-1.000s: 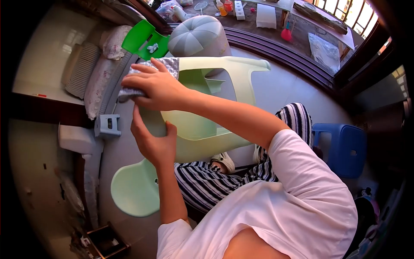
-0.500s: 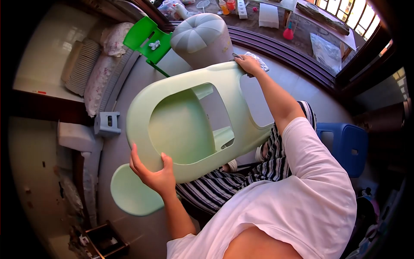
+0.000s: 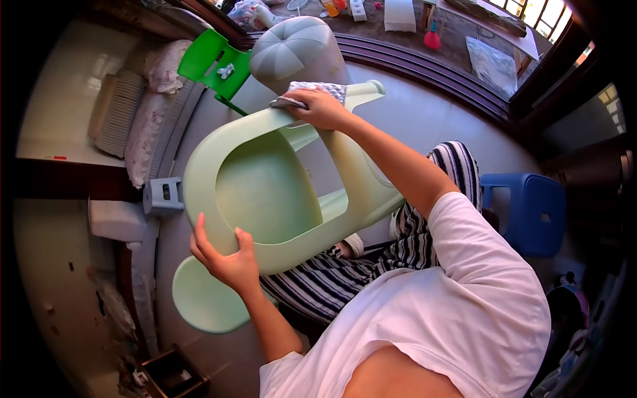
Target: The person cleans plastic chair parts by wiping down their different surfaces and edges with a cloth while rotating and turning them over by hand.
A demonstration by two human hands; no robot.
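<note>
A pale green plastic chair [image 3: 199,172] lies tilted across my lap, its rounded frame with the large opening towards the left. My left hand [image 3: 229,262] grips the frame's lower left edge, thumb on the near face. At the upper edge, my right hand [image 3: 322,109] presses a folded grey-and-white patterned cloth [image 3: 337,90] against the plastic. Some of the cloth is hidden under the fingers. Below the left hand, a round pale green stool top [image 3: 206,302] shows, partly covered by my forearm.
Beyond the chair stand a grey round pouf [image 3: 295,53] and a small green chair [image 3: 212,66] with a crumpled white item on it. A small grey stool [image 3: 162,196] is at left, a blue stool [image 3: 531,213] at right. A dark open box [image 3: 174,375] sits lower left.
My right hand has slid the cloth leftward along the chair's upper edge, from the far corner to nearer the middle. My left hand keeps its grip; the view has shifted slightly.
</note>
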